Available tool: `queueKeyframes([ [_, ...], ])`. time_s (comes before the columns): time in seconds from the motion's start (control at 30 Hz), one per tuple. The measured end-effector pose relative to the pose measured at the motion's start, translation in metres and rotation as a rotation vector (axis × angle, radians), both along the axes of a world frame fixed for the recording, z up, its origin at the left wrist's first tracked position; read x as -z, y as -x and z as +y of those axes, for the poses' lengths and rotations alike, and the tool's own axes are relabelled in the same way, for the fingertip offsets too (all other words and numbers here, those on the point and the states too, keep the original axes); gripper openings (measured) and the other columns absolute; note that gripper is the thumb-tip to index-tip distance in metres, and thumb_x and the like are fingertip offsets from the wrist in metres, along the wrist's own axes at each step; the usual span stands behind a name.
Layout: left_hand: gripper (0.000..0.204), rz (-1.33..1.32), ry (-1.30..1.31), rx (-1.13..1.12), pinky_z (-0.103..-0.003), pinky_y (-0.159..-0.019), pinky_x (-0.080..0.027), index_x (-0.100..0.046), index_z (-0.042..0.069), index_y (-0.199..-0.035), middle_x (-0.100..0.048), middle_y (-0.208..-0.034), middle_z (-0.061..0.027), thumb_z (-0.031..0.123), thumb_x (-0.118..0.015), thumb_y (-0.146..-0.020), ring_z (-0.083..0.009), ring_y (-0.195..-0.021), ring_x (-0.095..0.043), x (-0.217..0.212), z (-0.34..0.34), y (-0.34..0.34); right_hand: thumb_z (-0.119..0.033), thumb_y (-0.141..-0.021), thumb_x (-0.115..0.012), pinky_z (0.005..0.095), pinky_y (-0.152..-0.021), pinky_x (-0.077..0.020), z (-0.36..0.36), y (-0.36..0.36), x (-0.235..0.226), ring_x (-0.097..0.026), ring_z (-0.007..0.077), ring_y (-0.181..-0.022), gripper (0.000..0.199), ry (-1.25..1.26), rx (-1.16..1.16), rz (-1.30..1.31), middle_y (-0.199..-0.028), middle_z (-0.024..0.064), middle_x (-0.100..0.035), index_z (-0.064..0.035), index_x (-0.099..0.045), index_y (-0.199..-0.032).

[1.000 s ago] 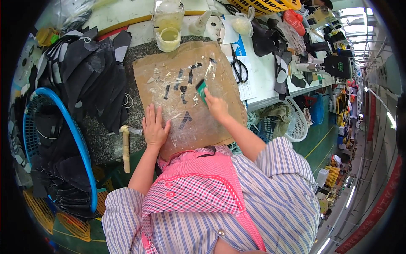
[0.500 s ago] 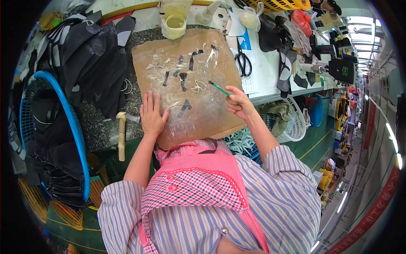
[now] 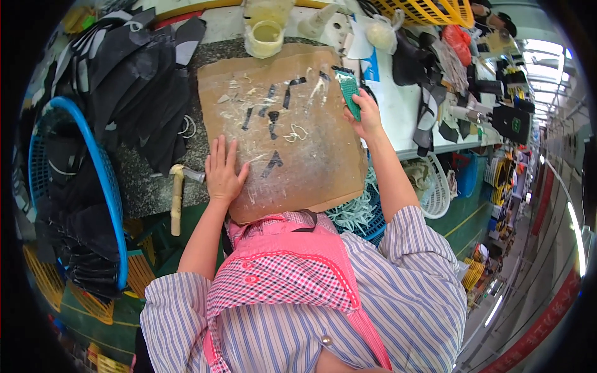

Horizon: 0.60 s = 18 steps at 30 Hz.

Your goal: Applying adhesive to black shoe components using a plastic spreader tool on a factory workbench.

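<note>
My left hand (image 3: 225, 174) lies flat with fingers spread on the lower left of a brown cardboard sheet (image 3: 329, 155). My right hand (image 3: 365, 117) grips a flat green brush (image 3: 349, 93) over the sheet's upper right edge. The brush's broad face shows, with a dark tip and a whitish smear below it. Several short black strips (image 3: 273, 117) and a thin cream cord-like loop (image 3: 296, 132) lie on the glue-stained cardboard. Beyond its far edge stands a cup of pale yellowish paste (image 3: 265, 37). Scissors, partly covered by my right hand, lie beside the sheet.
A hammer (image 3: 177, 199) lies at the table's left edge. Black cut pieces (image 3: 134, 81) are heaped at the far left, above a blue basket (image 3: 112, 186) of dark items. A yellow basket (image 3: 429, 11) and shoe parts (image 3: 429, 109) sit on the right. A white basket (image 3: 439, 193) stands below.
My right hand has moved away from me and to the right with the brush, which has turned from edge-on to showing its broad face. My left hand stays in place.
</note>
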<state>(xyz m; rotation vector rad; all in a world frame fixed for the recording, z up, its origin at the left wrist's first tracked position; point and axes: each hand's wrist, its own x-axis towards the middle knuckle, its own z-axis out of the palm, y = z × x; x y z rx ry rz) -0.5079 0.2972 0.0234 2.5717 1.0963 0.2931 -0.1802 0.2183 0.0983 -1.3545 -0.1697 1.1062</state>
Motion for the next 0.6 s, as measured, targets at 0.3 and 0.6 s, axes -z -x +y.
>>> queueKeyframes([
  [0.3,0.058,-0.012,0.025,-0.013,-0.041,-0.094,-0.026,-0.038,0.014,-0.124,-0.026,-0.134,-0.0097,0.035,-0.055,-0.072,-0.026,-0.123,-0.025,-0.003,0.004,0.001,-0.021,-0.081,-0.044,0.0477,-0.06,-0.0438,0.056,-0.008,0.055,-0.058,0.0393,-0.068,0.028,0.913,-0.419,-1.552,-0.069,0.0238,-0.058,0.0004,-0.031,-0.093],
  [0.6,0.059,-0.002,0.023,-0.006,-0.04,-0.094,-0.026,-0.038,0.015,-0.124,-0.026,-0.134,-0.0089,0.036,-0.055,-0.072,-0.0249,-0.123,-0.025,-0.001,0.0,-0.001,-0.019,-0.078,-0.047,0.0476,-0.052,-0.0447,-0.008,0.041,0.067,-0.057,0.0368,-0.056,0.033,0.976,-0.462,-1.518,-0.06,0.0195,-0.057,0.001,-0.033,-0.101],
])
